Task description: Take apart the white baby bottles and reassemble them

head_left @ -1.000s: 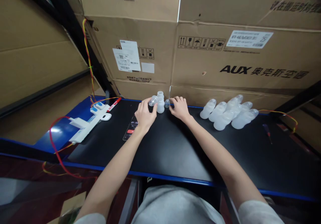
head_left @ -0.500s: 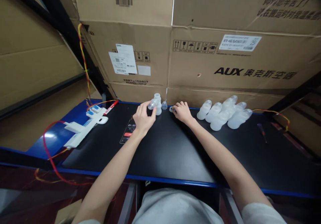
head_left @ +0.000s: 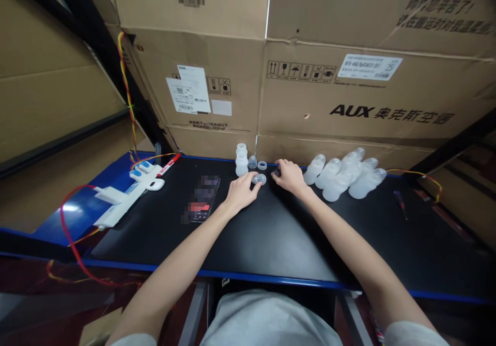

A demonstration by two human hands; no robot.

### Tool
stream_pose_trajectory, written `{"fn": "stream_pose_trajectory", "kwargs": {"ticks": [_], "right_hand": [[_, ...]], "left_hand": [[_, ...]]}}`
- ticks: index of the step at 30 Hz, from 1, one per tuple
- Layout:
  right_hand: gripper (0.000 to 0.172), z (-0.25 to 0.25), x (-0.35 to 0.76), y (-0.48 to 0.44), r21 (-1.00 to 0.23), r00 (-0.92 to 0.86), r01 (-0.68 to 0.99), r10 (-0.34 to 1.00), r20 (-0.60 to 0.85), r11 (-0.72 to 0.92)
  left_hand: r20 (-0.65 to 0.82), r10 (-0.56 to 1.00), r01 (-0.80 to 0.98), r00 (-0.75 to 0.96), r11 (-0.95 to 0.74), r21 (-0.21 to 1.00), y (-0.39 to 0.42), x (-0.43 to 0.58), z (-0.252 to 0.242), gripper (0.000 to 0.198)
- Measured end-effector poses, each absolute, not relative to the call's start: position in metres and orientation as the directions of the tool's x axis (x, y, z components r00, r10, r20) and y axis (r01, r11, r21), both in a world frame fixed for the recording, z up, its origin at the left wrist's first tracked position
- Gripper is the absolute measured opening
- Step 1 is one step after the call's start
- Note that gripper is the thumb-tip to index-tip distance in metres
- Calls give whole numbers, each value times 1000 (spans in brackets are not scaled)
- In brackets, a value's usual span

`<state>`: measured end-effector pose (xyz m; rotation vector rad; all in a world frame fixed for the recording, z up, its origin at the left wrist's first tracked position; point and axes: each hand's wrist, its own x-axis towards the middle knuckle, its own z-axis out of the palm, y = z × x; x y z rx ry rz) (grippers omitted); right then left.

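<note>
My left hand point(head_left: 242, 190) is closed on a small clear domed cap point(head_left: 259, 179), pinched at the fingertips just above the black mat. My right hand point(head_left: 290, 176) is to the right of it, thumb and fingers bent together; what they hold, if anything, is too small and dark to name. Between and behind my hands lies a whitish ring point(head_left: 262, 165). Another clear domed piece point(head_left: 252, 161) sits beside the ring. Left of these stand open translucent white bottles point(head_left: 242, 165), one behind the other. Several capped bottles point(head_left: 336, 185) stand grouped to the right of my right hand.
A phone point(head_left: 205, 199) lies left of my left hand. Farther left are a white power strip point(head_left: 124, 206) with plugs and a red marker point(head_left: 169, 165). A screwdriver point(head_left: 401, 204) lies at the right. Large cardboard point(head_left: 294, 124) walls off the back of the black table.
My left hand has moved right and toward me with the clear cap, away from the open bottles. My right hand has let go of the ring and shifted right.
</note>
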<state>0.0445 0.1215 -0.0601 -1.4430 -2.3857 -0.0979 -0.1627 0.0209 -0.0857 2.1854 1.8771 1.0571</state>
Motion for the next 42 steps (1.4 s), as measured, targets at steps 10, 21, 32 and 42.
{"fn": "stream_pose_trajectory", "kwargs": {"ticks": [10, 21, 32, 42], "right_hand": [[27, -82, 50, 138, -294, -346, 861, 901, 262, 415], [31, -88, 28, 167, -359, -324, 828, 891, 319, 430], [57, -86, 49, 98, -630, -384, 563, 845, 373, 534], [56, -78, 75, 29, -990, -462, -90, 876, 139, 109]], "left_hand": [[418, 906, 829, -63, -185, 528, 29, -170, -90, 30], [424, 905, 823, -43, -208, 528, 26, -169, -87, 29], [433, 901, 267, 2, -417, 869, 27, -161, -102, 37], [350, 932, 58, 97, -356, 933, 8, -139, -92, 54]]}}
